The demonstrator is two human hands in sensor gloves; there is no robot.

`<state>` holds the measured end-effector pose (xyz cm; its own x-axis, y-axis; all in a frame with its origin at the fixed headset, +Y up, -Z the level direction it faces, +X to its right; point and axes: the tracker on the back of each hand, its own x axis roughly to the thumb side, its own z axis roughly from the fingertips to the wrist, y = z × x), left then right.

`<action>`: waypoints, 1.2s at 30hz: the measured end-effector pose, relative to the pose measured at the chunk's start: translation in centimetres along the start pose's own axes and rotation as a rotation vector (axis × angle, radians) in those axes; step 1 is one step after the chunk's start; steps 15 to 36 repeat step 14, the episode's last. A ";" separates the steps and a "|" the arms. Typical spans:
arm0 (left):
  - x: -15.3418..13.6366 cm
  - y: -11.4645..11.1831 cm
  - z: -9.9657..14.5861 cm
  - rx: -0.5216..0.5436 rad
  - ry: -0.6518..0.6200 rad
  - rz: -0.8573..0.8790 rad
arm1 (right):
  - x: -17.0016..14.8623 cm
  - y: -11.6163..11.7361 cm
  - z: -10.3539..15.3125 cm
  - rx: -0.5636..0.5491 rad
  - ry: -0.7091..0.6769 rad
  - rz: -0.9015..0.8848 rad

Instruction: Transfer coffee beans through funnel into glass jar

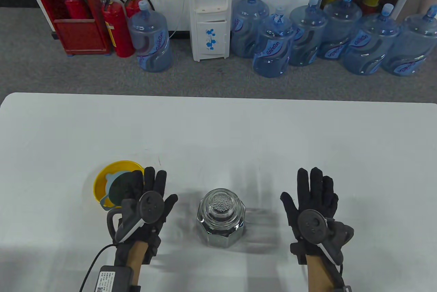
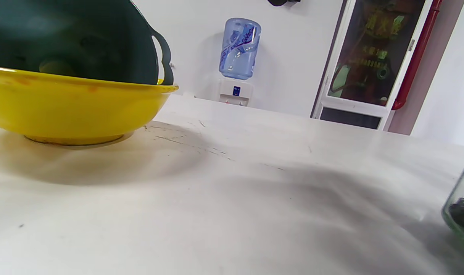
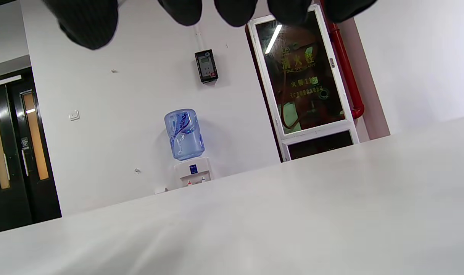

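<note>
A faceted glass jar [image 1: 221,217] stands on the white table near the front middle, with dark coffee beans showing inside; its edge shows in the left wrist view [image 2: 463,214]. A yellow bowl [image 1: 102,177] to its left holds a blue-grey funnel [image 1: 114,183], both also in the left wrist view, bowl [image 2: 64,110] and funnel [image 2: 71,38]. My left hand [image 1: 160,186] is open with fingers spread, lying over the bowl's right edge and holding nothing. My right hand [image 1: 297,189] is open and empty to the right of the jar; its fingertips [image 3: 87,23] hang above bare table.
The table's far edge [image 1: 218,97] runs across the middle of the table view. Beyond it on the floor are water bottles [image 1: 273,46], a dispenser [image 1: 210,12] and fire extinguishers [image 1: 117,29]. A cable [image 1: 92,264] trails from my left wrist.
</note>
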<state>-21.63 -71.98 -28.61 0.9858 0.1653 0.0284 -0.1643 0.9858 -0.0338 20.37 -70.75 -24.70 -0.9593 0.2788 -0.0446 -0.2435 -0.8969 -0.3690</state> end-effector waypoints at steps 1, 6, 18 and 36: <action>0.0 0.1 0.0 0.002 0.002 -0.005 | 0.0 0.0 0.0 0.003 0.000 -0.001; -0.1 0.2 0.1 0.017 0.010 -0.010 | 0.1 0.2 0.0 0.022 -0.005 -0.018; -0.7 -0.2 0.0 -0.010 0.035 0.003 | 0.6 0.7 0.0 0.059 -0.019 -0.029; -0.7 -0.2 0.0 -0.010 0.035 0.003 | 0.6 0.7 0.0 0.059 -0.019 -0.029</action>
